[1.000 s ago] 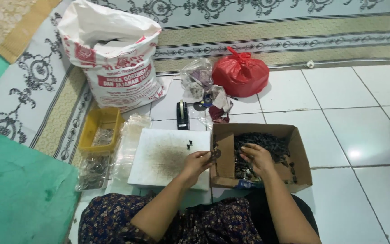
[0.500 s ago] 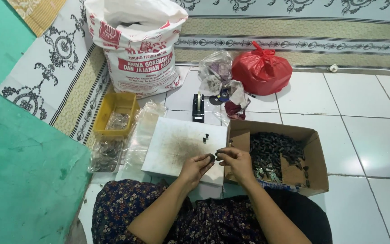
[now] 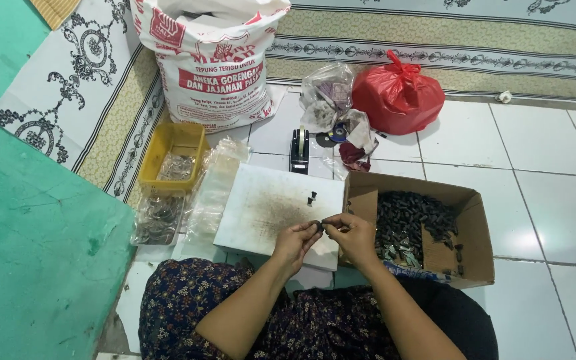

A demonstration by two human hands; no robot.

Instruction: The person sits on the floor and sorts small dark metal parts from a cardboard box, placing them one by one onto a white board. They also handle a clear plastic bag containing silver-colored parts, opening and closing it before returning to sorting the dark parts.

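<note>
Big white sack stands at the top, red bag to its right, and open tile floor runs wide on the right. The cardboard box of dark pieces sits just beside the white board, edges touching. Over the board's near right corner, left hand and right hand meet, forearms angled inward from the lap. A small dark part is pinched between both sets of fingertips, thumbs on top.
</note>
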